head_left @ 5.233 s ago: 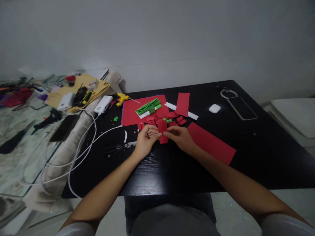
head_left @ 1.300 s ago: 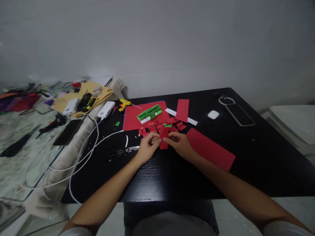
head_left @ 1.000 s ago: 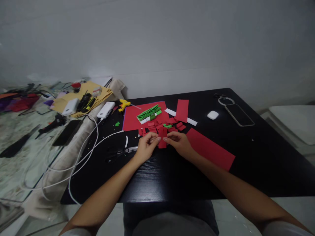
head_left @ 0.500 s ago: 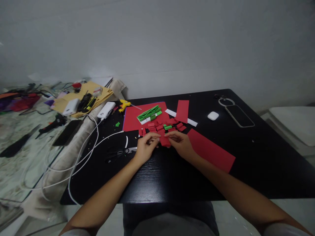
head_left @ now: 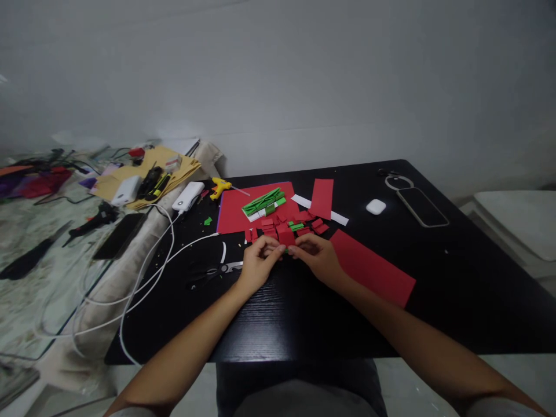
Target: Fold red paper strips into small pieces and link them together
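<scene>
Between my two hands is a small piece of red paper, pinched along its near edge. My left hand is closed, with thumb and fingers on the paper's left side. My right hand is closed on its right side, its fingertips close to the left thumb. A speck of green shows by the fingertips; what it belongs to is unclear. Just beyond lie several small folded red paper pieces and a green folded piece. A bundle of pleated green paper rests on a red sheet.
Scissors lie left of my hands, near a white cable and power bank. A yellow glue gun is behind them. Red paper, a white earbud case and a phone lie to the right.
The red paper between my hands has turned so that its body points away from me instead of toward me. My fingertips have drawn closer together at its near edge.
</scene>
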`<state>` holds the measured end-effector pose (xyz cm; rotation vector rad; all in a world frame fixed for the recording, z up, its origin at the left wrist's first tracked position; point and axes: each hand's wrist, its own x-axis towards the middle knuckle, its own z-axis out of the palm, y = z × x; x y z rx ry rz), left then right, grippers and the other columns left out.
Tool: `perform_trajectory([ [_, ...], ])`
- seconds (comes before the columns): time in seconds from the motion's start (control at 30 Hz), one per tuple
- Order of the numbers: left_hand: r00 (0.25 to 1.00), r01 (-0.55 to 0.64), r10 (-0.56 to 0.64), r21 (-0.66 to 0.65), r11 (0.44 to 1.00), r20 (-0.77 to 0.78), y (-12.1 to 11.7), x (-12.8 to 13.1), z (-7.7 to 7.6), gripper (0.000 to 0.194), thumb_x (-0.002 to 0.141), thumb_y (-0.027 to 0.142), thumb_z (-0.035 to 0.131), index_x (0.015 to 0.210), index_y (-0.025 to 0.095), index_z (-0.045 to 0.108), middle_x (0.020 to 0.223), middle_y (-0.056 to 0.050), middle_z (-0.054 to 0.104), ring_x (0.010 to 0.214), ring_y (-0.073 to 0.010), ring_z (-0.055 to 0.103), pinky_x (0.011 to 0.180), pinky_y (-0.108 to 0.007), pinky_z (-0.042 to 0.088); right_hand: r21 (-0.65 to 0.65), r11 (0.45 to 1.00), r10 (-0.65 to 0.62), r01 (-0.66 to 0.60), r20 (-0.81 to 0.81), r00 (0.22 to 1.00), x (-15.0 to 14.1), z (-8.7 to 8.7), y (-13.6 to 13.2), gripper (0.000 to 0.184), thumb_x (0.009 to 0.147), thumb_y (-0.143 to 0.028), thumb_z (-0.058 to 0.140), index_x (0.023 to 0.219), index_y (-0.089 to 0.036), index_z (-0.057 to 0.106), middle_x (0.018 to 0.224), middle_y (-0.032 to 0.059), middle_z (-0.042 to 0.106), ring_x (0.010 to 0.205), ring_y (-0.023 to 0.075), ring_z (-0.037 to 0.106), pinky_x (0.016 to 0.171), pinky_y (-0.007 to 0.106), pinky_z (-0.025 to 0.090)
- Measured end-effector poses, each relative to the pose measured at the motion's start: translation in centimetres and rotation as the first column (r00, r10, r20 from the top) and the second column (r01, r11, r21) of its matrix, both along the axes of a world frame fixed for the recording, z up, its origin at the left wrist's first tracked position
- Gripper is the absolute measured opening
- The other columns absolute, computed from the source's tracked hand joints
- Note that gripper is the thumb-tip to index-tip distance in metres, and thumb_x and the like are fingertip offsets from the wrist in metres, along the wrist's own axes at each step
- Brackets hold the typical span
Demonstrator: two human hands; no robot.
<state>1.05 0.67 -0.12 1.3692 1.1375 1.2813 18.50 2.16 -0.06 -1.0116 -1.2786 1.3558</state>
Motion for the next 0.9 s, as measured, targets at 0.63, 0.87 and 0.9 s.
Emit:
perform_trajectory([
  [0.63,0.967,0.121,-0.128,-0.043,0.992,-0.218,0.5,-0.3,-1.3,0.025,0.091,0.040,0.063,0.099,0.017,0.067,0.087,-0.004,0.070,0.078,-0.0154,0.063,0.073,-0.026,0.047,-0.035,0.998,0.057,-0.057,0.006,0.998,-0.2,-1.4,0.7,0.031,0.069,-0.032,0.083,0.094,-0.021,0.069,0.085,0.0024,0.072,0.080,0.0177,0.071,0.071,0.029,0.058],
  [0.87,0.959,0.116,-0.133,-0.081,0.990,-0.249,0.6,-0.2,-1.4,0.029,0.091,0.045,0.060,0.096,0.016,0.066,0.077,-0.002,0.068,0.069,-0.0137,0.058,0.064,-0.023,0.042,-0.026,0.995,0.102,-0.100,0.061,0.993,0.0,-2.0,0.9,0.029,0.070,-0.037,0.083,0.089,-0.018,0.072,0.087,0.0050,0.075,0.083,0.0201,0.072,0.081,0.034,0.057],
  [0.9,0.959,0.118,-0.135,-0.082,0.990,-0.249,0.5,-0.2,-1.4,0.029,0.091,0.045,0.060,0.095,0.016,0.066,0.077,-0.002,0.068,0.068,-0.0133,0.057,0.063,-0.023,0.041,-0.030,0.993,0.115,-0.113,0.061,0.992,0.0,-2.1,0.9,0.029,0.071,-0.037,0.083,0.090,-0.018,0.073,0.089,0.0055,0.075,0.084,0.0205,0.072,0.081,0.035,0.057],
])
